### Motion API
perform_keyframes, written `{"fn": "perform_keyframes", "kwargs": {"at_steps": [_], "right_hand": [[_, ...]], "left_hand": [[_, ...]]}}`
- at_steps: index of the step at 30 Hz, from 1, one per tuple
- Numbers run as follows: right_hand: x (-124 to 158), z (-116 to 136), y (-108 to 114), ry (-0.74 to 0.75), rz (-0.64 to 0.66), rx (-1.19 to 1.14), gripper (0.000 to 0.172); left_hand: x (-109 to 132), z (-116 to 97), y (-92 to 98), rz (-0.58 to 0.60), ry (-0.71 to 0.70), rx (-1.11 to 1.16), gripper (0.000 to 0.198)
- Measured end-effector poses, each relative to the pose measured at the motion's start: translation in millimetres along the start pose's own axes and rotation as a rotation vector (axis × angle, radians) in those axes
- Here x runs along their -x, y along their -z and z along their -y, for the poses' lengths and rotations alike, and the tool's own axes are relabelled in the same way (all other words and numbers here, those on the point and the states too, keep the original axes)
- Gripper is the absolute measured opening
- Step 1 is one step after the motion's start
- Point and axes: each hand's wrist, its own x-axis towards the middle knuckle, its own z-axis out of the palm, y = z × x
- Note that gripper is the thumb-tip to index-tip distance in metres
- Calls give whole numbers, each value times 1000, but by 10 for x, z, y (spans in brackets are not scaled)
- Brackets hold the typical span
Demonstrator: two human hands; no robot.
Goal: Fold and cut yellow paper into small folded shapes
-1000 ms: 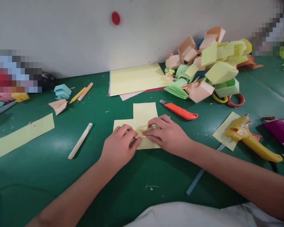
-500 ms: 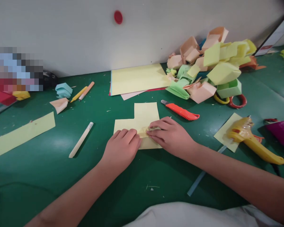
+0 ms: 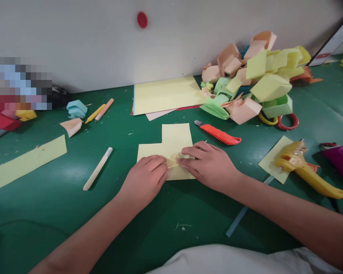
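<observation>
A small folded piece of pale yellow paper (image 3: 173, 160) is pinched between my two hands. From the left, my left hand (image 3: 146, 177) grips its edge with closed fingers. Opposite it, my right hand (image 3: 208, 164) holds the other edge between thumb and fingers. Beneath both hands, pale yellow paper (image 3: 176, 133) with a stepped outline lies on the table; my hands cover part of it. An orange-red utility knife (image 3: 220, 132) rests just beyond my right hand. Left of my left hand is a thin, pale rolled stick (image 3: 98, 169).
Folded paper pieces (image 3: 270, 85) are heaped at the back right, above scissor handles (image 3: 288, 122). A yellow glue gun (image 3: 308, 169) lies right, near a translucent glue stick (image 3: 237, 221). Stacked coloured sheets (image 3: 167, 97) lie against the wall. A yellow paper strip (image 3: 28, 161) is at left.
My left fingers have shifted slightly over the small folded paper, and more of its surface shows between my hands. My right hand stays almost in place.
</observation>
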Motion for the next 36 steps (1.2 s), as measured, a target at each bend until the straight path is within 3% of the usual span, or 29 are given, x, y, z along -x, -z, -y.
{"fn": "perform_keyframes", "kwargs": {"at_steps": [9, 22, 36], "right_hand": [[44, -90, 36, 24, 37, -48, 30], [-66, -111, -68, -123, -66, -325, 15], [-178, -14, -66, -274, -24, -340, 14]], "left_hand": [[48, -32, 34, 34, -28, -15, 23], [33, -35, 14, 28, -22, -5, 26], [-12, 9, -38, -15, 18, 34, 23]]}}
